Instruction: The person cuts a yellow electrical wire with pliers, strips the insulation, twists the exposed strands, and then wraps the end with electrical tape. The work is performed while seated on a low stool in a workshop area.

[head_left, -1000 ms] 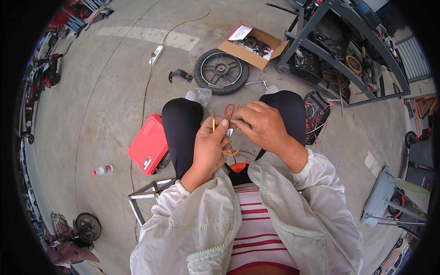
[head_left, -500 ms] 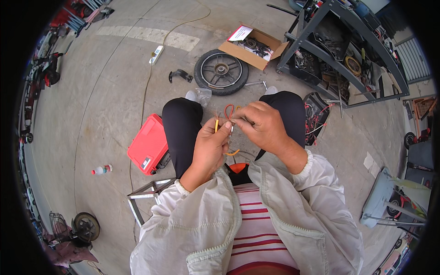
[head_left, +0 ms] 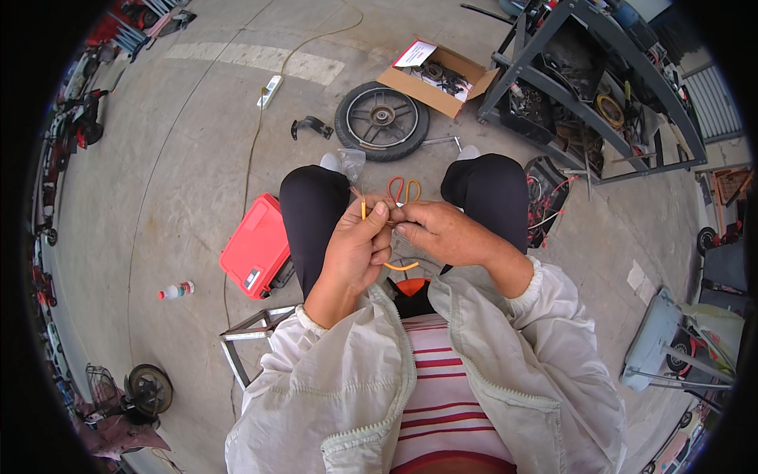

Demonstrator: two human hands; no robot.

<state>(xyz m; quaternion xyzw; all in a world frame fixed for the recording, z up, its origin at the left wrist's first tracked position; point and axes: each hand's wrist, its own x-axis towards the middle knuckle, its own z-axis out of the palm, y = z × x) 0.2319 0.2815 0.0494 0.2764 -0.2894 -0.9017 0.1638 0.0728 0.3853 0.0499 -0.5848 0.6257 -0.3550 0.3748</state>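
Observation:
Both my hands meet in front of my knees. My left hand (head_left: 359, 241) is closed around a yellow wire (head_left: 364, 208); bare copper strands fan out above its insulation. The yellow wire's lower length (head_left: 403, 267) curves out below the fingers. My right hand (head_left: 450, 231) pinches thin wire strands against the left fingertips, and the exact contact is hidden by the fingers. Just beyond the fingertips stand a red wire loop (head_left: 391, 189) and a yellow-brown wire loop (head_left: 418, 189), with a small white piece at their base.
A red toolbox (head_left: 254, 246) lies beside my left knee. Ahead are a spoked wheel with tyre (head_left: 344, 122), an open carton of parts (head_left: 430, 98) and a curved black part (head_left: 312, 126). A grey metal rack (head_left: 545, 73) stands at the far right, a bottle (head_left: 177, 291) at left.
My right hand has lowered and turned, its fingers now closing against the left fingertips. The left hand has shifted slightly left, and the yellow-brown loop shows more fully.

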